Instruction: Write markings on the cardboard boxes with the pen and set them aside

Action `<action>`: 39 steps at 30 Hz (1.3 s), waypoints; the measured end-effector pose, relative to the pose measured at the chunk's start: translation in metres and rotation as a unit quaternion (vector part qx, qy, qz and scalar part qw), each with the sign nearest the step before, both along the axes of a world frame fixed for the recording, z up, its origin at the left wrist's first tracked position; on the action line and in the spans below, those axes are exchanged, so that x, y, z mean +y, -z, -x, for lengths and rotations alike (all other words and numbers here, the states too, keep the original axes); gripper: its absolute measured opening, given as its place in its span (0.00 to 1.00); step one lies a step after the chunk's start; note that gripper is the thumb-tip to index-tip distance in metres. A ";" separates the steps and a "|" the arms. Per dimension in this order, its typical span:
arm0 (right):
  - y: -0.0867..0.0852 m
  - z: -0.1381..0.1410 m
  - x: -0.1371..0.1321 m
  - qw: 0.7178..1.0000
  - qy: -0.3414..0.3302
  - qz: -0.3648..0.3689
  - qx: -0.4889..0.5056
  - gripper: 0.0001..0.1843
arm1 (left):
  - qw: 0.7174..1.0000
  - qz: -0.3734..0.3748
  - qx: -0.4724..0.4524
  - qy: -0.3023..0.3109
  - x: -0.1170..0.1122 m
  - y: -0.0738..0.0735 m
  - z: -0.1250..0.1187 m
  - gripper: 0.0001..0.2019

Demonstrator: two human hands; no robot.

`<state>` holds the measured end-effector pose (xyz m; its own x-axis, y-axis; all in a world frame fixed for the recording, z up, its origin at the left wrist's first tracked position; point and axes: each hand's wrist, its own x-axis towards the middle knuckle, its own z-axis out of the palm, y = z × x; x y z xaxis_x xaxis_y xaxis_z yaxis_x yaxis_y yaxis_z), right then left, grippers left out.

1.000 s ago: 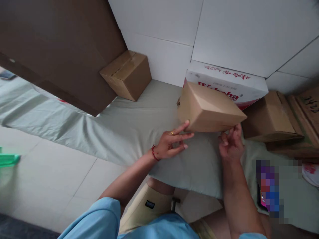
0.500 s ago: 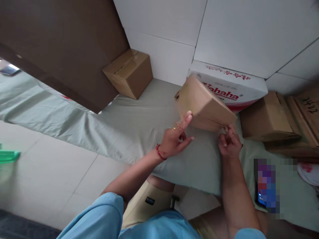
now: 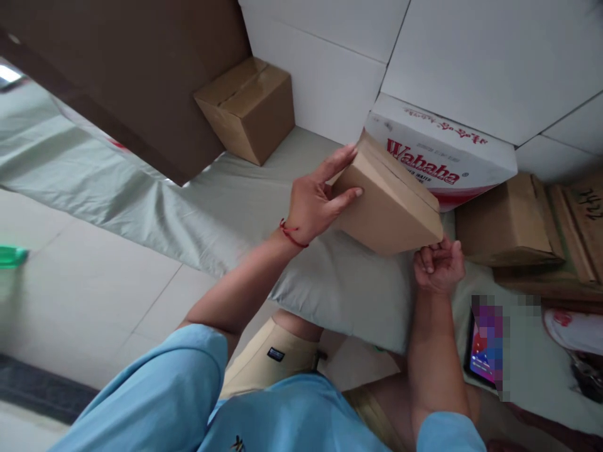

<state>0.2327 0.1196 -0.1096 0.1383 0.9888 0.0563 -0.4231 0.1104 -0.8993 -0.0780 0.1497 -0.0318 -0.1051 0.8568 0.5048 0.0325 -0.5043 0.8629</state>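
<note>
A small brown cardboard box (image 3: 393, 204) is tilted up above the grey-green sheet (image 3: 226, 213). My left hand (image 3: 315, 199) grips the box's left end, fingers spread over its corner; a red thread circles that wrist. My right hand (image 3: 438, 265) is curled under the box's lower right corner and holds it from below. Right behind the box stands a white carton printed "Wahaha" (image 3: 443, 154).
Another taped brown box (image 3: 247, 107) sits against the white tiled wall. More brown cartons (image 3: 509, 223) lie to the right. A dark wooden panel (image 3: 117, 69) overhangs at upper left. A phone (image 3: 483, 348) lies on the sheet by my right arm. Tiled floor (image 3: 85, 282) is at left.
The box has been lifted and tipped up further. My left hand moved from under its near edge up onto its left end. The view shifted slightly down and right.
</note>
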 end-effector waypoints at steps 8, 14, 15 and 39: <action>0.006 0.011 0.005 0.996 -0.008 0.091 -0.015 0.34 | 0.960 -0.154 0.228 -0.043 -0.044 -0.019 -0.026 0.25; 0.011 0.038 -0.046 0.979 -0.057 0.167 -0.101 0.28 | 0.927 -0.240 0.278 -0.071 -0.075 -0.017 -0.035 0.24; 0.011 0.041 -0.059 0.977 -0.064 0.173 -0.103 0.27 | 0.931 -0.231 0.274 -0.074 -0.081 -0.019 -0.035 0.23; -0.049 -0.058 -0.043 0.393 -0.166 0.248 -0.870 0.29 | 0.916 -0.067 0.393 0.037 -0.094 -0.034 -0.025 0.24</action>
